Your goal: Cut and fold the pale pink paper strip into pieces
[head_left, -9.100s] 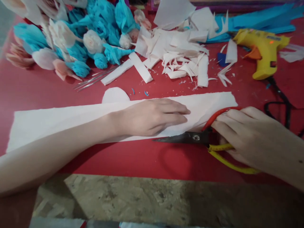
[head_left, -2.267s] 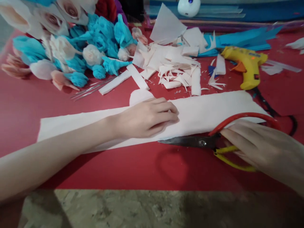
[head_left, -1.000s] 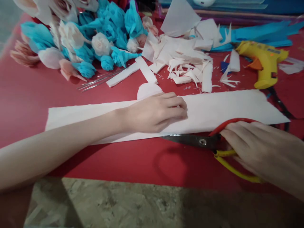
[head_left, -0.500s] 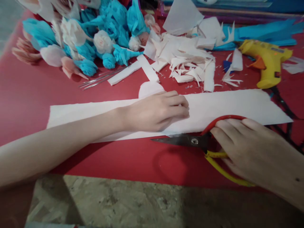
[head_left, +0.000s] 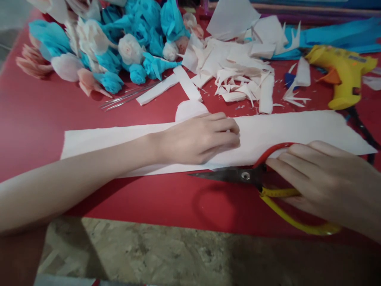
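A long strip of white crepe paper [head_left: 285, 135] lies across the red table. My left hand [head_left: 202, 137] rests on its middle with curled fingers, pressing the paper down; the fingertips are partly hidden. A rounded white paper piece [head_left: 190, 110] shows from beneath that hand, past the strip's far edge. At the strip's near edge is a pair of scissors [head_left: 245, 176] with dark blades pointing left, one red handle and one yellow. Bent around the handles are the fingers of my right hand [head_left: 318, 178], thumb mostly hidden.
Blue, white and pink paper flowers [head_left: 131, 51] are heaped at the back left. White paper scraps [head_left: 235, 71] lie behind the strip, near thin clear sticks [head_left: 127, 95]. A yellow glue gun [head_left: 342, 75] with its cord is at the right, before folded blue paper [head_left: 336, 37].
My right hand has slid right along the scissors' handles, baring more of the yellow loop. My left hand stays in place on the paper. The view has shifted slightly.
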{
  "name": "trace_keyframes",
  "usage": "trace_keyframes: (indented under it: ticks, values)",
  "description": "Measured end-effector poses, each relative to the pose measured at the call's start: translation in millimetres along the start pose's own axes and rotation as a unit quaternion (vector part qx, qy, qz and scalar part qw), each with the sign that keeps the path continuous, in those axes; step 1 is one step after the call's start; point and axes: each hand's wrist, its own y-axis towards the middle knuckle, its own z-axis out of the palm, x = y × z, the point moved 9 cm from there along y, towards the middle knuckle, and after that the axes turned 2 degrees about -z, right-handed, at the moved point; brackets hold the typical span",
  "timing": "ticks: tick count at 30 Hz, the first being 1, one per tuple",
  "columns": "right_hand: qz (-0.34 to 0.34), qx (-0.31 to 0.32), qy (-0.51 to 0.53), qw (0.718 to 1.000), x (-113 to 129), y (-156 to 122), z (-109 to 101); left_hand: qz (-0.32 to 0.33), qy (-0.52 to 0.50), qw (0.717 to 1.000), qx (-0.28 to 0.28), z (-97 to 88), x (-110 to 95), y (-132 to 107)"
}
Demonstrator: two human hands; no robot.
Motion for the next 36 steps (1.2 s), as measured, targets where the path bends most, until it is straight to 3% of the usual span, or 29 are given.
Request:
trace_keyframes:
  ticks: [13,28,36]
  values:
    - [0.015,-0.004,0.034,0.999,-8,9,-1,-0.001,-0.006,1.000,0.007,0.3,0,1]
    - [-0.059,-0.062,0.014,0.996,4,0,-11,0.005,-0.013,1.000,-0.012,-2.3,-1,1]
    - [-0.001,0.021,-0.092,0.996,13,-1,3,-0.006,-0.018,1.000,-0.018,-2.6,0,2]
